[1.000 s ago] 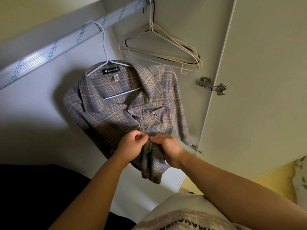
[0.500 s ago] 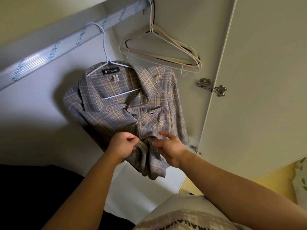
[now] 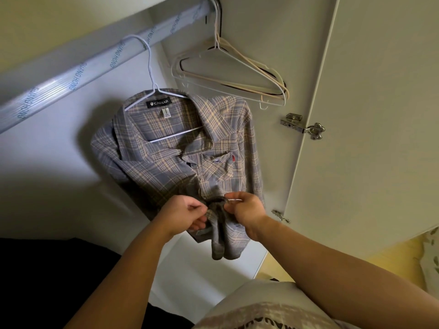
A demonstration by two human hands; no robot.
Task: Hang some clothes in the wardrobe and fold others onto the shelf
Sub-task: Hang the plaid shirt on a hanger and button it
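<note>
**Inspector:** Where is the garment found, and how is it supported?

**Assessor:** The plaid shirt [image 3: 180, 162] is found hanging inside the wardrobe on a white hanger [image 3: 152, 74], the hook of which is passed over the rail [image 3: 71, 74]. A cluster of spare hangers [image 3: 237, 77] is noted further along the rail, near the open door [image 3: 368, 115] and apart from the shirt.

**Inspector:** How is the shirt held?

**Assessor:** The lower front is gathered between both hands. The left hand [image 3: 184, 216] is seen with its fingers curled, and one front edge is pinched between thumb and fingertips. The right hand [image 3: 247, 213] is closed likewise on the opposite edge. The two edges are brought together some way below the chest pocket. Whether a button is actually held cannot be told, as that spot is hidden by bunched cloth.

**Inspector:** What step is judged to be in hand?

**Assessor:** Fastening of the front is inferred, so that the shirt is kept on its hanger.

**Inspector:** What is recommended?

**Assessor:** The buttonhole edge should be held flat and taut, and the button fed through edgewise, not forced. The cloth below the hands is twisted; it should be smoothed first so that the right button and hole are matched. Downward pull should be kept light, since the shirt is carried only by a thin hanger and could be dragged off one shoulder.
</note>
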